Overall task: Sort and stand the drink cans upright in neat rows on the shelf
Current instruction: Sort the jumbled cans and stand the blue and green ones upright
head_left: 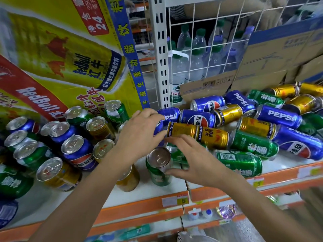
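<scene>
On the white shelf [288, 165], several green, blue and gold cans stand upright at the left, among them a blue Pepsi can [76, 151]. A heap of cans lies on its side at the right, with a gold Red Bull can [197, 134] in front. My left hand [139, 131] curls its fingers and thumb round a blue Pepsi can [159, 127] that it mostly hides. My right hand [192, 159] is spread with fairly straight fingers over a lying green can, and its thumb touches an upright green can [158, 169].
A big yellow Red Bull carton [61, 49] leans at the back left. A white upright post and wire grid [206, 44] back the shelf, with water bottles behind. Cardboard boxes [279, 55] stand at the back right. Orange price strips [139, 205] edge the shelf front.
</scene>
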Tool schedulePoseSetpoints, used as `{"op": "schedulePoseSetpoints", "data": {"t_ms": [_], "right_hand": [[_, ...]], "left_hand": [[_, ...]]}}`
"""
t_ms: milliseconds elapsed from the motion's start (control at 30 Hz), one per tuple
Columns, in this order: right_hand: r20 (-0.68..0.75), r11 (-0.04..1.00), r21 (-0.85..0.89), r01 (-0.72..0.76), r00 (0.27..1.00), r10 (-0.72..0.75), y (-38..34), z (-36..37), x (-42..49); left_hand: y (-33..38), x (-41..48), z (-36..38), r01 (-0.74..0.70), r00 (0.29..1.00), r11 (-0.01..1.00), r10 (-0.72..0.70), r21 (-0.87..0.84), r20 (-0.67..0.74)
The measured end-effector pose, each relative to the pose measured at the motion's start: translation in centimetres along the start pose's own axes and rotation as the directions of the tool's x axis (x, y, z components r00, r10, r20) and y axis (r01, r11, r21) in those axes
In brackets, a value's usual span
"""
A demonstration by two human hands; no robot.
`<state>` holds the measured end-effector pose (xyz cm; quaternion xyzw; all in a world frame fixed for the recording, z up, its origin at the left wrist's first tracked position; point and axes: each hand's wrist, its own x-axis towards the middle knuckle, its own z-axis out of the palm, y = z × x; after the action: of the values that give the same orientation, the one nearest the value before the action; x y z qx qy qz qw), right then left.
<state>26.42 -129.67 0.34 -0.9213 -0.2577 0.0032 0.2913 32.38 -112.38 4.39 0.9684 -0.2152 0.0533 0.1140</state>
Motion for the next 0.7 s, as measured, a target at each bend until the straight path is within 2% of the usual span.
{"op": "schedulePoseSetpoints", "data": {"t_ms": [100, 200, 400, 567, 700], "right_hand": [[-0.046, 0.995, -0.069, -0.073, 0.996, 0.07, 2.7, -1.3, -1.1], [-0.078, 0.968, -0.185, -0.171, 0.984, 0.159, 5.6, -3.0, -2.4], [-0.064, 0.891, -0.316, -0.326, 0.944, 0.323, 9.9, -5.6, -3.7], [0.013, 0.855, -0.379, -0.355, 0.921, 0.389, 12.0, -6.2, -2.5], [0.14, 0.825, -0.465, -0.322, 0.893, 0.428, 12.8, -6.4, -1.0]], "left_hand": [[2.3, 0.4, -0.1, -0.093, 0.992, 0.996, 0.094, -0.016, 0.079], [4.4, 0.9, 0.5, -0.186, 0.962, 0.982, 0.174, 0.04, 0.213], [8.0, 1.5, 3.8, -0.281, 0.891, 0.936, 0.174, 0.21, 0.419], [9.8, 2.0, 6.7, -0.248, 0.901, 0.926, 0.113, 0.283, 0.418], [10.3, 1.5, 8.3, -0.197, 0.924, 0.923, 0.063, 0.329, 0.378]]}}
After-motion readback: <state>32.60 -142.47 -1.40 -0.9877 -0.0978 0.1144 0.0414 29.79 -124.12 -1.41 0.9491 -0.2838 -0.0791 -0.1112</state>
